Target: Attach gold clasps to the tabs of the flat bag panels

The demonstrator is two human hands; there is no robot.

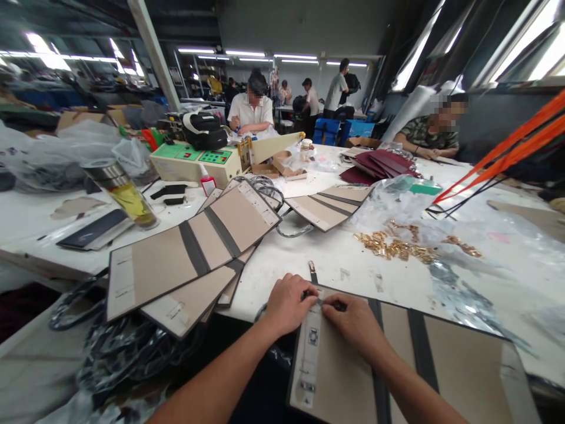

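A beige folding panel (463,365) with dark fold strips lies before me at the table's edge. Along its left border runs a pale strip (309,353) with small metal fittings. My left hand (289,303) is closed in a pinch at the strip's upper end. Facing it, my right hand (353,321) pinches at the same spot, fingertips close to the left ones. What the fingertips grip is hidden. Just beyond the panel's top edge, a dark tab with a gold metal end (312,270) sticks out.
More beige panels (159,265) with dark handles are stacked at left. Gold metal pieces (397,246) and a clear plastic sheet (498,235) lie at right. A glass flask (128,197) and a green-topped machine (198,159) stand behind. Orange straps (503,147) hang at right. Co-workers (251,109) sit across the table.
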